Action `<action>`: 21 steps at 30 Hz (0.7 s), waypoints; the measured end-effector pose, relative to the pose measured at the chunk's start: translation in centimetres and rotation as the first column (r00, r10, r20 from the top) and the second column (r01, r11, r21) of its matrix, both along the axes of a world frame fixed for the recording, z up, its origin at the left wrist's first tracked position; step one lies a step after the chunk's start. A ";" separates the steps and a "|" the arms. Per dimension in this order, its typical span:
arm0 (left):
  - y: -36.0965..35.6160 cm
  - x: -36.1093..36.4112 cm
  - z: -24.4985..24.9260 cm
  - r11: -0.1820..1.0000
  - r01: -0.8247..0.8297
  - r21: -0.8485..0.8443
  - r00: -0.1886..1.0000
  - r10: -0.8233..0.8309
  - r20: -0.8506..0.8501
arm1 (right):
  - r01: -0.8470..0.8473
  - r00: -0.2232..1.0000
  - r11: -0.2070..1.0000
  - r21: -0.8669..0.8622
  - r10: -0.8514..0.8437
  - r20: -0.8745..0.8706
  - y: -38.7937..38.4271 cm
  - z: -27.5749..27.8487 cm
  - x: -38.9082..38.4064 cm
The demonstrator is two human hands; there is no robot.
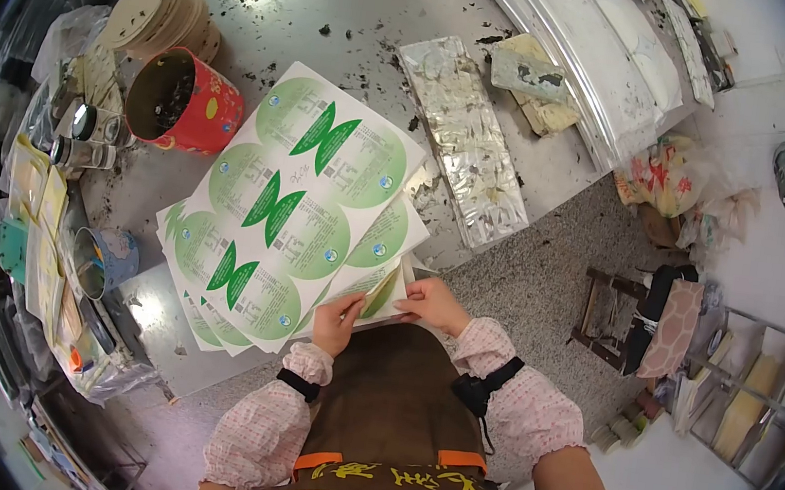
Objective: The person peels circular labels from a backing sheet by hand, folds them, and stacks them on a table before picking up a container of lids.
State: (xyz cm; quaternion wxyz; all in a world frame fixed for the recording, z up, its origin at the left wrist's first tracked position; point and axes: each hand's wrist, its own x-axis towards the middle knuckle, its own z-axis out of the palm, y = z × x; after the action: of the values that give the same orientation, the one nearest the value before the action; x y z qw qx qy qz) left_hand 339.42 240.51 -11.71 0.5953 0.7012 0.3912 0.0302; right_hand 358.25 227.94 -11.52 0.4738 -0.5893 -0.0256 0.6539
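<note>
A fanned stack of white sheets printed with round green labels point(318, 211) lies on the metal table, overlapping toward its near edge. My left hand point(335, 325) is closed in a pinch on the near edge of a label sheet point(380, 295). To its right, my right hand point(434, 306) pinches the same area, where the sheet's edge looks lifted and curled. Both hands are close to my brown apron point(384, 391). The fingertips partly hide how many layers they hold.
A red bucket point(215, 111) and a stack of round discs point(142, 13) stand left of the sheets. A foil-wrapped slab point(464, 141) lies to the right on the table point(344, 4), with dark crumbs scattered around. A stool point(614, 316) is beyond the right edge.
</note>
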 end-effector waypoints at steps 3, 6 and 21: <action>-0.3 0.3 0.5 1.000 -0.004 -0.017 1.000 0.004 0.030 | -0.087 0.985 0.985 -0.148 0.107 0.133 1.4 1.8 -0.1; 0.0 0.3 0.6 0.999 0.041 0.014 0.997 -0.042 0.070 | -0.108 0.963 0.972 -0.208 0.154 0.221 2.0 2.3 -0.4; 0.1 0.4 1.1 0.998 0.033 0.048 0.997 -0.036 0.067 | -0.032 0.993 0.987 -0.160 0.049 0.104 1.6 1.9 -0.4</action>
State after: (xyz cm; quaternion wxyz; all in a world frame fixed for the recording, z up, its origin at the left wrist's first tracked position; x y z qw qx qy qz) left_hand 339.78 240.65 -10.56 0.5919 0.7202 0.3579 0.0530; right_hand 357.88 229.57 -9.57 0.4100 -0.6588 -0.0109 0.6307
